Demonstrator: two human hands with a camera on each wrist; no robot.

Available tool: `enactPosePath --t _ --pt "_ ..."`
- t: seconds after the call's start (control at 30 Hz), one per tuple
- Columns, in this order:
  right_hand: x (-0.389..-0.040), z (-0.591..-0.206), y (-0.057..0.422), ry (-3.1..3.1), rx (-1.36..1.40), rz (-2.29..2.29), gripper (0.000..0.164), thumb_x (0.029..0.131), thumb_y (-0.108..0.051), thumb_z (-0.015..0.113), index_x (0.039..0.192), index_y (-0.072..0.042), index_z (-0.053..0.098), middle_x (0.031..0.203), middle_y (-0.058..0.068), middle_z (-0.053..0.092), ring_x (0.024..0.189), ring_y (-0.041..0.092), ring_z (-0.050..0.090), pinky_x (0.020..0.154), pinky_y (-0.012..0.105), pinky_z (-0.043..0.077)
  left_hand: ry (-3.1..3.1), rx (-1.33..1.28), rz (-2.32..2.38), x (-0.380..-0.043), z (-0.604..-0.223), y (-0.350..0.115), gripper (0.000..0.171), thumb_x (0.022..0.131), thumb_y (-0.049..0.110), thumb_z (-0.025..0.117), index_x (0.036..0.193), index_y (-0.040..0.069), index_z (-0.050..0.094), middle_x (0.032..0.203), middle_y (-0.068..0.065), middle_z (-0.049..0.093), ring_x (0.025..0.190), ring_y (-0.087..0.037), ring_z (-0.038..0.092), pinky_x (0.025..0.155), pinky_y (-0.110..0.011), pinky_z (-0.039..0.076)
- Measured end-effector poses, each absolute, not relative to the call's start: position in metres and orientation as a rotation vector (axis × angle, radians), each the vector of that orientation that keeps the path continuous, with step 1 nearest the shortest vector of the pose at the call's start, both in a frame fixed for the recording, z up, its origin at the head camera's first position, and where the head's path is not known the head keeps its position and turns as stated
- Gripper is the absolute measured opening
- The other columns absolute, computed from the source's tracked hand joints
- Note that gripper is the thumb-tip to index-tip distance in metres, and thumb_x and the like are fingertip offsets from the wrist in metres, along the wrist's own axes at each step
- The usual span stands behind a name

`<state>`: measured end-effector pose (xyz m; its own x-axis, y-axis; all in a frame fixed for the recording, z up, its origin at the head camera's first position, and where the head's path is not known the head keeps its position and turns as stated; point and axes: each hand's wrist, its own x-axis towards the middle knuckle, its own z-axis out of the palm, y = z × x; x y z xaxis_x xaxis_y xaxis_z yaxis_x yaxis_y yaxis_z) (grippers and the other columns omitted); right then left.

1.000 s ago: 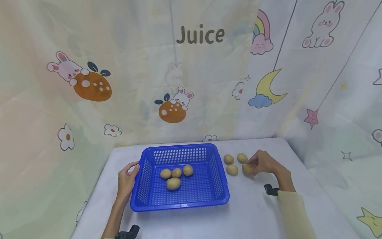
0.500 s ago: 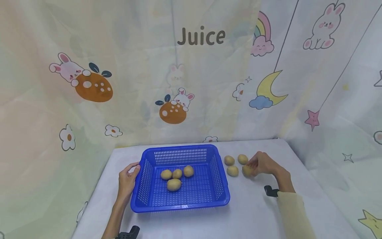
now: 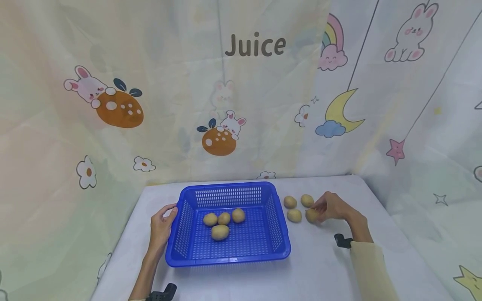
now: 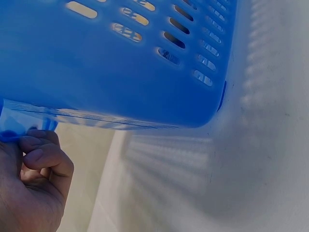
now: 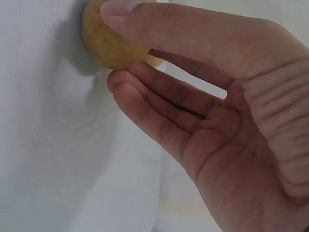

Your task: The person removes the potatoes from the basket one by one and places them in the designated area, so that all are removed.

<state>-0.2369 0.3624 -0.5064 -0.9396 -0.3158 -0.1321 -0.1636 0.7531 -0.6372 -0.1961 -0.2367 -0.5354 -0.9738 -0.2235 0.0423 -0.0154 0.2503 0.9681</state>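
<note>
My left hand grips the left rim of a blue plastic basket with slotted walls. In the left wrist view the curled fingers hold the rim from outside. Several potatoes lie inside the basket, towards its middle. To the right of it, my right hand pinches a potato on the white table. The right wrist view shows the thumb lying over this potato, with the other fingers below and behind it. Three more potatoes sit between that hand and the basket.
A white cloth covers the table. Behind it hangs a printed curtain with rabbits and the word "Juice", which also runs down both sides. Dark camera mounts are worn on the wrists.
</note>
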Motion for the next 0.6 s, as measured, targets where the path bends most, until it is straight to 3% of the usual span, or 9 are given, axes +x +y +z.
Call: enactPosePath --t 0.3,0.6 --pt "-0.2361 -0.5081 0.3647 2.726 -0.371 -0.957 0.046 0.072 -0.004 0.099 0.113 0.004 0.082 0.097 0.011 0.083 0.085 0.022 0.076 0.075 0.032 0.063 -2.361 0.216 -1.798 -0.1968 -0.5352 -0.2358 0.040 0.115 0.031 0.057 0.143 0.004 0.066 0.105 -0.020 0.083 0.070 -0.006 0.077 0.063 -0.024 0.062" --pt "-0.2363 -0.5099 0.3653 2.726 -0.375 -0.973 0.050 0.072 -0.005 0.100 0.116 0.007 0.081 0.100 0.014 0.083 0.086 0.024 0.076 0.074 0.028 0.062 -2.353 0.210 -1.800 -0.1963 -0.5353 -0.2356 0.039 0.115 0.031 0.057 0.142 0.004 0.067 0.103 -0.020 0.083 0.068 -0.007 0.077 0.062 -0.024 0.062"
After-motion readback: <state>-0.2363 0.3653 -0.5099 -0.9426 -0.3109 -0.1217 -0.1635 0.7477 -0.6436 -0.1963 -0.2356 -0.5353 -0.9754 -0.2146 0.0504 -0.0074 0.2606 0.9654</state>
